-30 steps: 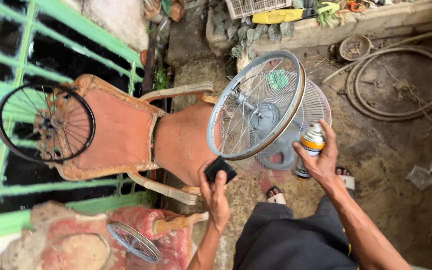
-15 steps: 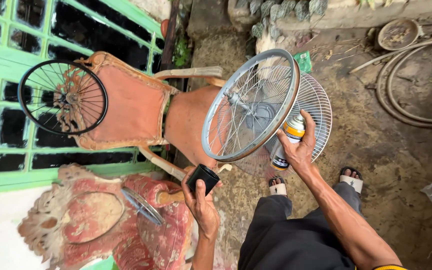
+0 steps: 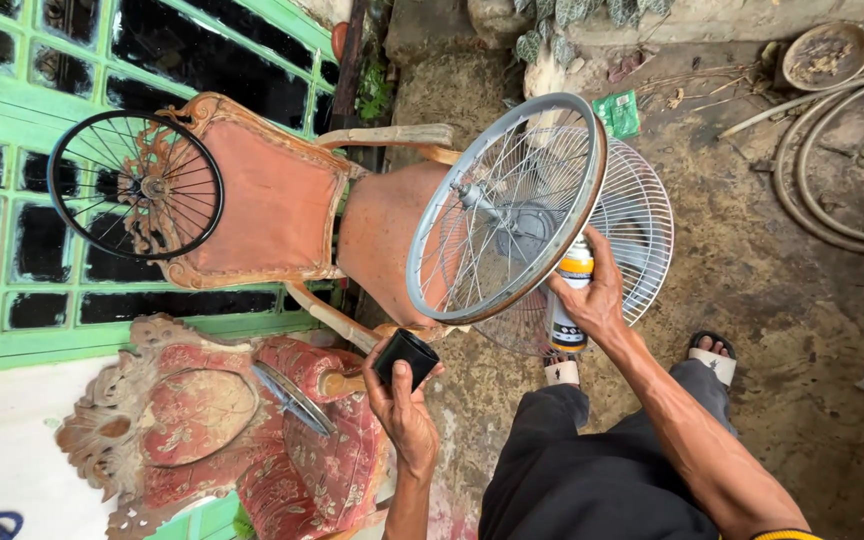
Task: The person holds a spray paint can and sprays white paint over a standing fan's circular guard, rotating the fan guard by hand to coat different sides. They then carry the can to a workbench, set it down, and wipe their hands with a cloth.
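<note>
A carved wooden chair (image 3: 252, 200) with worn orange padding carries a black spoked wheel (image 3: 135, 185) against its back. A silver spoked wheel (image 3: 507, 205) leans on its seat, in front of a round white wire fan guard (image 3: 642, 215). The right hand (image 3: 592, 300) is wrapped shut around an upright spray can (image 3: 570, 300), held at the silver wheel's lower rim. The left hand (image 3: 402, 405), palm up with fingers curled, grips a small black cap (image 3: 405, 357) below the seat.
</note>
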Motion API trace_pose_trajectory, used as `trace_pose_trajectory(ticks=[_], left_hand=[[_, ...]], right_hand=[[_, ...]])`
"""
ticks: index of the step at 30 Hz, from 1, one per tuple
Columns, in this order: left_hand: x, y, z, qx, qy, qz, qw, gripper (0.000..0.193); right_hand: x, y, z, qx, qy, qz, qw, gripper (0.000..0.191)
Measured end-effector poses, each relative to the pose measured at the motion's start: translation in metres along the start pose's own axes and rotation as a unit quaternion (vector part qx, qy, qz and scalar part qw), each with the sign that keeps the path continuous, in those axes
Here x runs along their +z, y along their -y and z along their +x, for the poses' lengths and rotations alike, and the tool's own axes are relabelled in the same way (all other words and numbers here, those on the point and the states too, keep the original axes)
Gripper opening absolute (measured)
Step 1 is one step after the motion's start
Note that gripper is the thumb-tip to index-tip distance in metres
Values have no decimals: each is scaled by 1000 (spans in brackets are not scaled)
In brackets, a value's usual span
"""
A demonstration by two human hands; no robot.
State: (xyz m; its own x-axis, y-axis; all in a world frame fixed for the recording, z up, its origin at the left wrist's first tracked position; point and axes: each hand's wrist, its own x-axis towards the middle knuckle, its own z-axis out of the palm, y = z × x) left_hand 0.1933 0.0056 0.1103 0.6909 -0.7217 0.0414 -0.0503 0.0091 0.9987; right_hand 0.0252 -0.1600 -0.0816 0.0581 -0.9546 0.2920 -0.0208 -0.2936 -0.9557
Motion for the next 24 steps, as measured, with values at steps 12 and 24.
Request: trace_pose_trajectory(ticks=[12, 24], left_hand=[[4, 2, 5, 24, 2, 8, 1000, 45], [-5, 5, 9, 17, 3, -1, 1000, 45]], right_hand=[[2, 17, 6, 13, -60, 22, 998, 78], [11, 29, -9, 0, -91, -31, 995, 77]])
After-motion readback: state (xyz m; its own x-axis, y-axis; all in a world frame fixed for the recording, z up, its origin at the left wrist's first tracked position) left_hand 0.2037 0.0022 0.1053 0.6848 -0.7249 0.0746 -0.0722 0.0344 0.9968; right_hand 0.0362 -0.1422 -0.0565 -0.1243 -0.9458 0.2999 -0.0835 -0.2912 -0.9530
